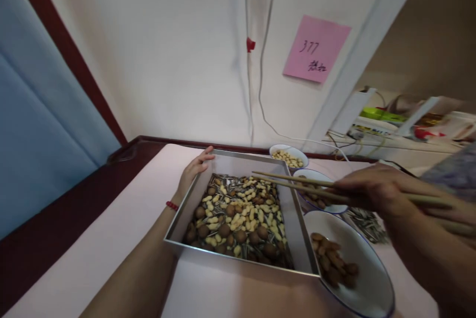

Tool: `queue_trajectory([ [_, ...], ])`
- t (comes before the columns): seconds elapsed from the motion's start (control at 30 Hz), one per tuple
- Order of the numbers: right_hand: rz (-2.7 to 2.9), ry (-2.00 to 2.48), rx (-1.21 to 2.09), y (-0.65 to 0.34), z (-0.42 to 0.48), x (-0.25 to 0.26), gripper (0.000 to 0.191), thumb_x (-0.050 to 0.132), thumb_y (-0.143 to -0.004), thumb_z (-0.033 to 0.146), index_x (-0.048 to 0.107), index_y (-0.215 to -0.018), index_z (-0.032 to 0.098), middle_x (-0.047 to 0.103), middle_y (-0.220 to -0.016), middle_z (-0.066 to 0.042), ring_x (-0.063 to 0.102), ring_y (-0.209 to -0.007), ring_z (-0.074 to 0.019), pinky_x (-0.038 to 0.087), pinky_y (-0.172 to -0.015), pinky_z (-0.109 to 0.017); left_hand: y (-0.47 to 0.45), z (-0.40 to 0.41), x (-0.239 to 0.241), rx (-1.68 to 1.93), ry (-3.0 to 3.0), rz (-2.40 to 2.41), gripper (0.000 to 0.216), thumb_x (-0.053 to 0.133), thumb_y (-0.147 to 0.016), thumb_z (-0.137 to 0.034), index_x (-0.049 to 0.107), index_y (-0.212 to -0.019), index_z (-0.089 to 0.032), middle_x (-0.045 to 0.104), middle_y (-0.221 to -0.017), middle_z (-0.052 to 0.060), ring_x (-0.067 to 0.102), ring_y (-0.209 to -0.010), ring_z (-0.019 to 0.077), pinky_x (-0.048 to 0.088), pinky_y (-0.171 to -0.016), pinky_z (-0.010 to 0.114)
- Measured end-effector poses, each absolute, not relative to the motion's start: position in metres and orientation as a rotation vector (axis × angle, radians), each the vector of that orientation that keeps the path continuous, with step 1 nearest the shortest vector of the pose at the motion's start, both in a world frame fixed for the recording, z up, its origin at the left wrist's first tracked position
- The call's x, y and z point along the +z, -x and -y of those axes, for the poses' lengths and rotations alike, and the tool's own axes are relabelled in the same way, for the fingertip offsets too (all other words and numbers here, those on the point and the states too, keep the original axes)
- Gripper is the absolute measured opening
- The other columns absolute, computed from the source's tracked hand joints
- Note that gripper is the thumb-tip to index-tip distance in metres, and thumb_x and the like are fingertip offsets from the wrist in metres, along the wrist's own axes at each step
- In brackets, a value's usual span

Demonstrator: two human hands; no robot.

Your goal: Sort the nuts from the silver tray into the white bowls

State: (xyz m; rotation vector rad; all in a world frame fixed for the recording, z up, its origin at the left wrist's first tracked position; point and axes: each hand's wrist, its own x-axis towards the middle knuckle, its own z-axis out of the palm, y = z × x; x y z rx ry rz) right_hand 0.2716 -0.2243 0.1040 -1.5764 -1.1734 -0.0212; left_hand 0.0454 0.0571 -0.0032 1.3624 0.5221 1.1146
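Observation:
A square metal tray point(238, 161) holds a mix of peanuts, sunflower seeds and round brown nuts point(238, 219). My left hand point(193, 171) rests on the tray's far left rim, fingers curled over the edge. A red band circles that wrist. My right hand point(375, 189) grips a pair of wooden chopsticks point(293, 181), whose tips hover over the tray's far right part with nothing visible between them.
Three white bowls stand right of the tray: a far one with peanuts point(289, 157), a middle one point(336, 208) under the chopsticks, a near one with brown nuts point(357, 258). Sunflower seeds point(366, 223) lie loose on the table. A cable and pink note point(316, 49) hang on the wall.

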Motion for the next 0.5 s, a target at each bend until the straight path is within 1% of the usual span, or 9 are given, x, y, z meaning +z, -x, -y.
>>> queue_trajectory([
  [0.07,1.350,1.567,0.089,-0.252,0.203,0.102,0.023,0.057,-0.097,0.046,0.075,-0.094,0.032,0.075,-0.098,-0.001,0.073,-0.087,-0.0189,0.060,-0.065,-0.022,-0.046,-0.056,-0.005,1.114,-1.330,-0.514,0.024,0.070,-0.069,-0.030,0.078,-0.090,-0.022,0.055,-0.149,0.005,0.033,-0.147,0.0336,0.023,-0.120,0.041],
  [0.17,1.536,1.539,0.219,-0.236,0.169,0.097,0.026,0.054,-0.098,0.045,0.074,-0.096,0.028,0.074,-0.096,-0.002,0.071,-0.090,-0.0188,0.057,-0.074,-0.025,-0.047,-0.055,-0.008,1.119,-1.311,-0.517,0.024,0.069,-0.069,-0.029,0.078,-0.090,-0.021,0.055,-0.148,0.006,0.035,-0.146,0.0344,0.028,-0.117,0.043],
  [0.23,1.600,1.534,0.271,-0.232,0.149,0.095,0.029,0.054,-0.098,0.043,0.073,-0.093,0.023,0.073,-0.095,-0.003,0.069,-0.091,-0.0195,0.053,-0.078,-0.027,-0.047,-0.055,-0.008,1.123,-1.305,-0.511,0.024,0.069,-0.069,-0.028,0.078,-0.090,-0.021,0.056,-0.148,0.006,0.036,-0.146,0.0343,0.029,-0.117,0.043],
  [0.4,1.694,1.536,0.336,-0.226,0.123,0.094,0.032,0.050,-0.099,0.040,0.069,-0.084,0.020,0.070,-0.085,-0.003,0.064,-0.083,-0.0184,0.047,-0.073,-0.028,-0.046,-0.053,-0.009,1.127,-1.307,-0.489,0.024,0.066,-0.071,-0.025,0.078,-0.092,-0.021,0.056,-0.148,0.005,0.035,-0.147,0.0318,0.026,-0.118,0.041],
  [0.5,1.731,1.530,0.347,-0.224,0.118,0.094,0.033,0.049,-0.099,0.041,0.068,-0.083,0.020,0.070,-0.086,-0.004,0.063,-0.084,-0.0190,0.046,-0.074,-0.029,-0.046,-0.052,-0.009,1.126,-1.311,-0.483,0.024,0.066,-0.072,-0.025,0.078,-0.092,-0.021,0.056,-0.148,0.005,0.035,-0.147,0.0324,0.027,-0.118,0.041],
])
